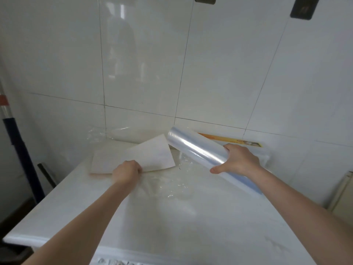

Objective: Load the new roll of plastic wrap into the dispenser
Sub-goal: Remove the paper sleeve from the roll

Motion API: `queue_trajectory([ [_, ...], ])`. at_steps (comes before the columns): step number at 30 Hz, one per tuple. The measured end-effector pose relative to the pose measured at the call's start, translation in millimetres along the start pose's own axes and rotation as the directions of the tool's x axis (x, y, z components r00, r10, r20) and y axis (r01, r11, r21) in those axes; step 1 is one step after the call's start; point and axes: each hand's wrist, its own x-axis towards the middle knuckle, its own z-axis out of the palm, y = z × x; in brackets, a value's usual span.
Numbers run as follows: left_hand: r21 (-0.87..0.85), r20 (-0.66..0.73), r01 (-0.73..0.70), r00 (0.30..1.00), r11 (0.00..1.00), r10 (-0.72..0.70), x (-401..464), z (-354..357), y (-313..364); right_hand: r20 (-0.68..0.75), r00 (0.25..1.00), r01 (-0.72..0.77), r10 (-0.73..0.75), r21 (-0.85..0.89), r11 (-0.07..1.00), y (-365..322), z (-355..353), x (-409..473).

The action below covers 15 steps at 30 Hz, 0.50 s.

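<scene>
Step in hand: the person holds the new roll of plastic wrap point(198, 150) above the desk point(172, 217); judging by this, loading has not begun.
Right grip: the right hand point(236, 159) wraps the roll from above near its middle, fingers curled over the far side and thumb under the near side, closed firmly on it.
Left grip: the left hand point(127, 172) is curled, fingers down on the near edge of a pale sheet of card point(150, 155) lying on the desk; whether it pinches the sheet or only presses it cannot be told.
Roll's long axis: runs diagonally, the far end up and to the left near the wall tiles point(210, 73), the near end down and to the right past the wrist.
Dispenser: a long orange-and-yellow box point(229, 139) lies against the wall just behind the roll; it seems to be the dispenser, though its opening is hidden.
Key relation: the box lies beyond the right hand, its length roughly left to right, so the roll would likely need turning to line up with it.
Nearer hand: the right.
Loose film: crumpled clear film point(166, 186) lies on the desk between the hands.
</scene>
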Motion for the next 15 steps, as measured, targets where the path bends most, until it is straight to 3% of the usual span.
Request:
queue_trajectory([
  [5,-0.114,-0.018,-0.119,0.993,0.986,0.118,-4.8,-9.9,-4.5,-0.026,0.999,-0.042,0.043,0.047,0.998,0.1,2.0,-3.8],
  [9,-0.142,0.132,-0.093,0.985,0.986,0.112,-3.5,-18.3,-0.1,-0.035,0.998,-0.041,0.045,0.11,0.993,3.0,-3.3,-8.6],
  [12,0.01,0.35,-0.192,0.92,0.981,0.176,-9.3,-11.4,5.6,-0.051,0.999,0.0,0.006,0.136,0.991,6.1,-10.0,-14.0],
  [15,0.188,0.413,-0.308,0.886,0.933,0.209,-22.1,1.8,9.5,-0.06,0.998,0.041,-0.032,0.15,0.988,11.1,-17.5,-22.5],
])
